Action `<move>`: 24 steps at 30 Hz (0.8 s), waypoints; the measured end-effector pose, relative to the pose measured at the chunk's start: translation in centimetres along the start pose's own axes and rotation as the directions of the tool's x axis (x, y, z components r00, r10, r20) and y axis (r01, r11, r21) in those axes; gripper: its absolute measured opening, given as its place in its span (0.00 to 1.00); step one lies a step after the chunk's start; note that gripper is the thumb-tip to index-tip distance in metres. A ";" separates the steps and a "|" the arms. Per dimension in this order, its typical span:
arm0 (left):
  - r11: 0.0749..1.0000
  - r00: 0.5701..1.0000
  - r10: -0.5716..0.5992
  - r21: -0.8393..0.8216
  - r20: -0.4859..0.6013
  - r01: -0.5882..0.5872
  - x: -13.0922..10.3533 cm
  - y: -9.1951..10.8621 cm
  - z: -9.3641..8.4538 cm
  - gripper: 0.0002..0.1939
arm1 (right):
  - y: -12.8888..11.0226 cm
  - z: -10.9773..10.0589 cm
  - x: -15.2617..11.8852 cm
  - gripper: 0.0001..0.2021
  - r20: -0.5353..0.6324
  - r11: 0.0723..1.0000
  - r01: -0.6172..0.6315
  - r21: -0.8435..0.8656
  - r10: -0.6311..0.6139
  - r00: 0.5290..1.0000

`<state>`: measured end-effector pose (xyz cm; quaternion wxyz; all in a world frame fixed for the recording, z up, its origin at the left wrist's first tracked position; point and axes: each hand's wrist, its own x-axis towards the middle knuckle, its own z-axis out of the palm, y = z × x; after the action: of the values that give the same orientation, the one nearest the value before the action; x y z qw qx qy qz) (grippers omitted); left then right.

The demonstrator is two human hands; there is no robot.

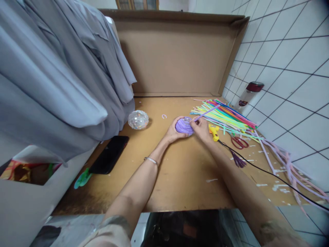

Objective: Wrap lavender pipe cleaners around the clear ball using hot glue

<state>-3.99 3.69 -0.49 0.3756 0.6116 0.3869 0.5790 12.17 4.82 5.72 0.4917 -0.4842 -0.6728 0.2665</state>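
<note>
Purple-wrapped ball (pixel 183 127) sits clasped in my left hand (pixel 174 132) over the table (pixel 180 171); my right hand (pixel 201 129) pinches a purple pipe cleaner (pixel 208 112) beside its top. Yellow glue gun (pixel 214 131) lies just right, clear ball (pixel 138 119) well left.

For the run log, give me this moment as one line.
left hand: holds purple-wrapped ball | right hand: pinches purple strip at ball | yellow glue gun: on table, right
</note>
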 end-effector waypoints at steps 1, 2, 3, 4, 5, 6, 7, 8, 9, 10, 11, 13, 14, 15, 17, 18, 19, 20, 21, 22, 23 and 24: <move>1.000 1.000 0.001 0.001 0.000 -0.001 0.0 0.0 0.0 0.48 | -0.1 0.0 -0.1 0.05 -0.001 1.000 -0.004 -0.017 0.004 1.000; 1.000 1.000 0.002 0.005 0.001 -0.002 0.0 0.0 0.0 0.48 | -0.3 0.0 -0.1 0.05 0.000 1.000 -0.005 -0.027 0.005 1.000; 1.000 1.000 0.003 0.009 0.002 -0.003 0.0 0.0 0.0 0.48 | -0.4 0.0 -0.2 0.05 0.002 0.999 -0.003 -0.032 0.003 1.000; 1.000 1.000 0.003 0.014 0.004 -0.003 0.0 0.0 0.0 0.48 | -0.6 0.0 -0.2 0.05 0.005 0.999 0.001 -0.033 -0.001 1.000; 1.000 1.000 0.002 0.017 0.005 -0.002 0.0 0.0 0.0 0.49 | -0.7 0.0 -0.3 0.05 0.008 0.999 0.003 -0.033 -0.003 1.000; 1.000 1.000 0.002 0.018 0.005 -0.002 0.0 0.0 -0.1 0.49 | -0.8 -0.1 -0.3 0.05 0.011 0.999 0.004 -0.035 -0.004 1.000; 1.000 1.000 0.001 0.019 0.004 -0.001 0.0 0.0 -0.1 0.49 | -0.9 -0.1 -0.3 0.05 0.012 0.999 0.004 -0.039 -0.004 1.000; 1.000 1.000 0.001 0.020 0.004 -0.001 0.0 0.0 -0.1 0.49 | -0.9 -0.1 -0.3 0.04 0.014 0.999 0.003 -0.044 -0.002 1.000; 1.000 1.000 0.001 0.022 0.004 -0.001 0.0 0.0 -0.1 0.49 | -1.0 -0.1 -0.4 0.04 0.015 0.999 0.001 -0.049 0.000 1.000; 1.000 1.000 0.000 0.023 0.005 0.000 0.0 0.1 -0.1 0.49 | -1.1 -0.1 -0.4 0.04 0.015 0.998 0.000 -0.055 0.000 1.000; 1.000 1.000 -0.001 0.022 0.006 0.001 0.0 0.1 -0.1 0.49 | -1.2 -0.1 -0.4 0.04 0.015 0.998 0.001 -0.062 0.000 1.000; 1.000 1.000 -0.006 0.015 0.008 0.006 0.0 0.1 -0.1 0.49 | -1.4 -0.2 -0.5 0.03 0.014 0.997 0.004 -0.074 -0.003 1.000; 1.000 1.000 -0.008 0.008 0.008 0.008 0.0 0.1 0.0 0.49 | -1.5 -0.2 -0.5 0.03 0.015 0.997 0.007 -0.078 -0.006 1.000; 1.000 1.000 -0.009 0.000 0.007 0.009 0.0 0.1 0.0 0.49 | -1.5 -0.2 -0.5 0.03 0.018 0.997 0.011 -0.081 -0.010 1.000; 1.000 1.000 -0.012 -0.008 0.005 0.012 0.0 0.1 0.0 0.49 | -1.5 -0.2 -0.6 0.04 0.026 0.997 0.023 -0.080 -0.021 0.999; 1.000 1.000 -0.013 -0.009 0.004 0.013 0.0 0.0 0.0 0.49 | -1.4 -0.2 -0.6 0.04 0.033 0.996 0.031 -0.079 -0.028 0.999; 1.000 1.000 -0.015 -0.009 0.002 0.015 0.0 0.0 0.0 0.49 | -1.3 -0.2 -0.7 0.04 0.042 0.996 0.037 -0.078 -0.034 0.999; 1.000 1.000 -0.017 -0.009 0.000 0.017 0.0 0.0 0.0 0.49 | -1.2 -0.2 -0.7 0.04 0.050 0.996 0.042 -0.078 -0.038 0.998; 1.000 1.000 -0.018 -0.009 -0.004 0.018 0.0 -0.1 0.0 0.49 | -1.2 -0.2 -0.7 0.05 0.057 0.996 0.044 -0.079 -0.040 0.998; 1.000 1.000 -0.019 -0.010 -0.007 0.019 0.0 -0.1 0.1 0.49 | -1.1 -0.2 -0.7 0.05 0.061 0.996 0.045 -0.080 -0.040 0.997; 1.000 1.000 -0.018 -0.010 -0.008 0.018 0.0 -0.1 0.1 0.49 | -1.1 -0.2 -0.7 0.05 0.060 0.996 0.045 -0.082 -0.041 0.997; 1.000 1.000 -0.018 -0.009 -0.007 0.017 0.0 0.0 0.1 0.49 | -1.1 -0.2 -0.7 0.05 0.057 0.995 0.047 -0.084 -0.042 0.997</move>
<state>-3.93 3.68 -0.54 0.3821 0.6046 0.3909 0.5794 12.00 3.77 6.43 0.4576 -0.4821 -0.7075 0.2399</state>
